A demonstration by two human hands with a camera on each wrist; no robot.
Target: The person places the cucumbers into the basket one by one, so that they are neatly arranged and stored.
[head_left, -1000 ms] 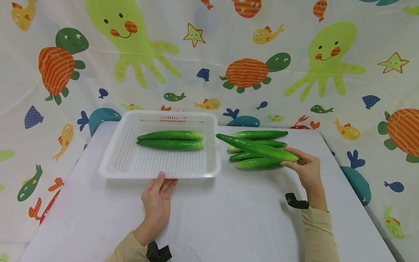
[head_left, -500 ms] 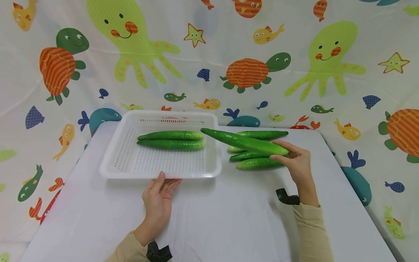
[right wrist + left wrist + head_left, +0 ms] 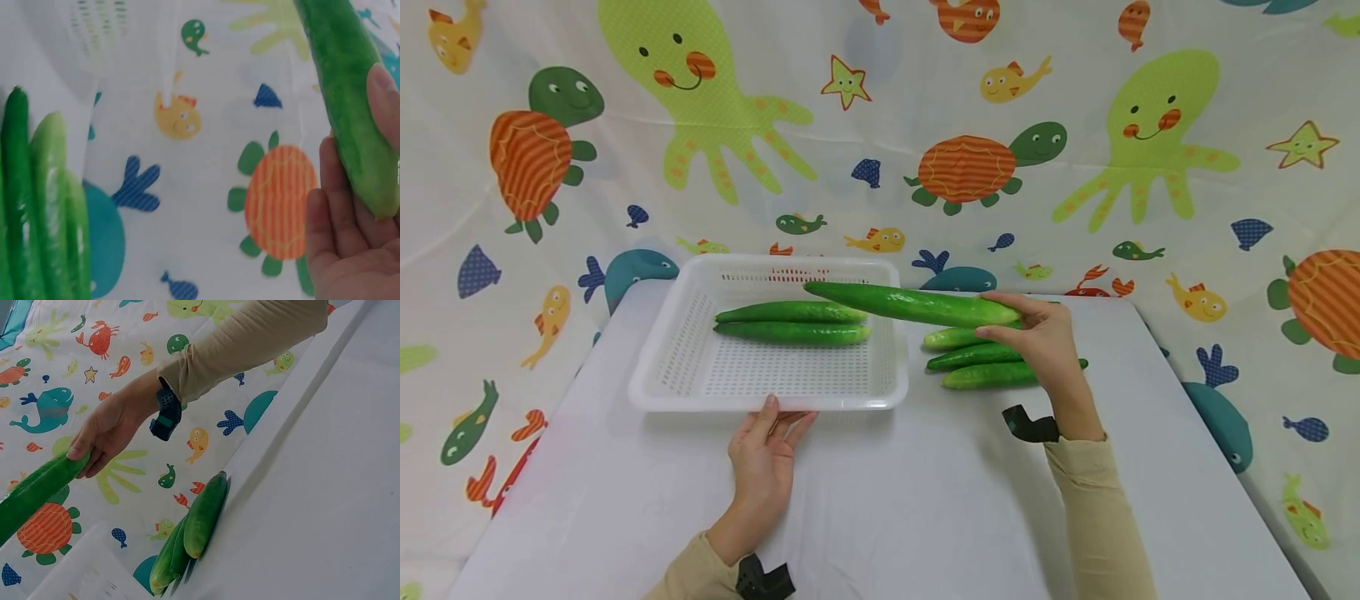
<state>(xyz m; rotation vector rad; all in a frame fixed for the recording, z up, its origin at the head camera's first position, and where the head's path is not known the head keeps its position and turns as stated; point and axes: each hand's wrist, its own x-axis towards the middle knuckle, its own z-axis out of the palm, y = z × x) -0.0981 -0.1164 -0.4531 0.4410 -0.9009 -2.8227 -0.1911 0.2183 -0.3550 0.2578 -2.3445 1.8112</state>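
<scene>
A white perforated plastic basket [image 3: 850, 402] stands at the left of the table in the head view. Two green cucumbers [image 3: 793, 333] lie side by side inside it. My left hand [image 3: 763, 471] holds the basket's front rim, thumb on top and fingers underneath. Pinched at its right end between the thumb and fingers of my right hand [image 3: 1037, 340] is another cucumber [image 3: 910, 302]. Raised above the table, it points left and overlaps the basket's right rim in the head view. The right wrist view shows this cucumber [image 3: 350, 94] along the fingers.
Several cucumbers [image 3: 992, 375] lie in a row on the white-covered table [image 3: 910, 500], right of the basket and partly behind the right hand. A curtain with sea animals [image 3: 880, 108] hangs behind the table's far edge.
My right hand has lifted the cucumber off the row and carried it left, up to over the basket's right side. The left hand and basket have stayed in place.
</scene>
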